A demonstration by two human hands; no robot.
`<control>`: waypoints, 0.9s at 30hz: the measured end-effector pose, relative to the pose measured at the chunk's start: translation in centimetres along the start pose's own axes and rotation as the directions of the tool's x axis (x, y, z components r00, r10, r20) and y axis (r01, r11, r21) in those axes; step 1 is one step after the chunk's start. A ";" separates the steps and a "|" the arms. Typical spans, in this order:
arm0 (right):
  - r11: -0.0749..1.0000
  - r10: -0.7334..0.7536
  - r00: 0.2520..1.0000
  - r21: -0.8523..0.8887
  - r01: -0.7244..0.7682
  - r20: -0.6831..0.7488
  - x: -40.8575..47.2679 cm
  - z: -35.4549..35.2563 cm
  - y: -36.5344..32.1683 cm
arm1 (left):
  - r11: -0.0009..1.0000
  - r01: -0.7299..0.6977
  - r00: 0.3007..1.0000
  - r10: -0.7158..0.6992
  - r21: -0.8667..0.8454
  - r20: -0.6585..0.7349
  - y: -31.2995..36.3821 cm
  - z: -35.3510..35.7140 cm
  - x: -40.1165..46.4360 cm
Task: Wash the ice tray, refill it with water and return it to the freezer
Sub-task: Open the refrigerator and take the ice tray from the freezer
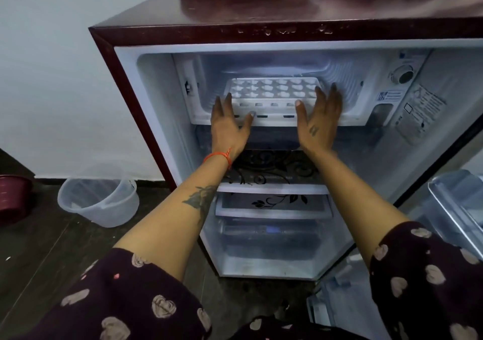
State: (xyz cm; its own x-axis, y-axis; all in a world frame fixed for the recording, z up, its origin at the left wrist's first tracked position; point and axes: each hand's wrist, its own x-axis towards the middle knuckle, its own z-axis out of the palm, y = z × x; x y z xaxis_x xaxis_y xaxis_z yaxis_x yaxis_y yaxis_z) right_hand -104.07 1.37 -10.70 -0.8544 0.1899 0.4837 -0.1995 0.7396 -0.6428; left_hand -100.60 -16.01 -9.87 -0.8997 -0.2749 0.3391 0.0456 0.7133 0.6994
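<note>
Closest to me are 2 dark sleeves dotted with pale hearts, the bare forearms stretching out of them toward the open fridge (261,36). Down on the floor to the left sits a clear plastic jug (98,201), with a dark red bowl (13,196) just beyond it at the edge of view. The fridge door (454,209) hangs open on the right.

Further in, the left hand (227,122) and right hand (320,120) flank the near end of the white ice tray (271,91), fingers straight and spread, each grip released, nothing clasped. The tray lies flat on the floor of the freezer box (339,120) at the top, most of it inside, its pockets looking pale and full (water or ice, I cannot tell). The flat palms suit a level slide; I'd say they're steering it, so nothing spills.
</note>
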 end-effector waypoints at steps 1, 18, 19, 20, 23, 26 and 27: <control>0.999 0.036 0.999 0.003 -0.036 -0.011 0.6 0.1 0.0 | 0.999 0.029 1.000 -0.029 -0.023 -0.004 0.0 0.1 0.5; 0.949 0.312 0.950 0.033 -0.313 0.024 4.7 1.3 -0.6 | 0.799 0.470 0.860 -0.510 -0.375 -0.011 0.9 0.3 4.7; 0.945 0.322 0.947 0.058 -0.322 0.018 4.4 1.2 -0.8 | 0.793 0.458 0.859 -0.511 -0.402 -0.032 1.1 0.3 4.6; 0.942 0.324 0.946 0.084 -0.324 0.010 4.1 1.1 -1.0 | 0.789 0.447 0.854 -0.517 -0.422 -0.063 1.4 0.2 4.4; 0.932 0.336 0.942 0.142 -0.333 0.004 3.1 0.5 -1.9 | 0.765 0.418 0.818 -0.551 -0.489 -0.163 2.1 -0.1 3.6; 0.920 0.360 0.933 0.159 -0.359 0.020 2.0 -0.3 -2.5 | 0.755 0.416 0.810 -0.561 -0.507 -0.172 3.0 -0.8 2.3; 0.918 0.364 0.931 0.162 -0.363 0.027 1.5 -0.6 -2.7 | 0.746 0.426 0.808 -0.568 -0.512 -0.154 3.1 -1.0 1.8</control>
State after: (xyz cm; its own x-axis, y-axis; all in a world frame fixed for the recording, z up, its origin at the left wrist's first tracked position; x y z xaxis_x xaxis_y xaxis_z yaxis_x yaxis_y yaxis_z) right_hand -104.53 0.09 -7.84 -0.8811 0.4282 0.2007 0.0494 0.5053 -0.8615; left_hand -101.63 -14.97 -6.48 -0.6864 -0.7267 -0.0263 -0.1273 0.0845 0.9882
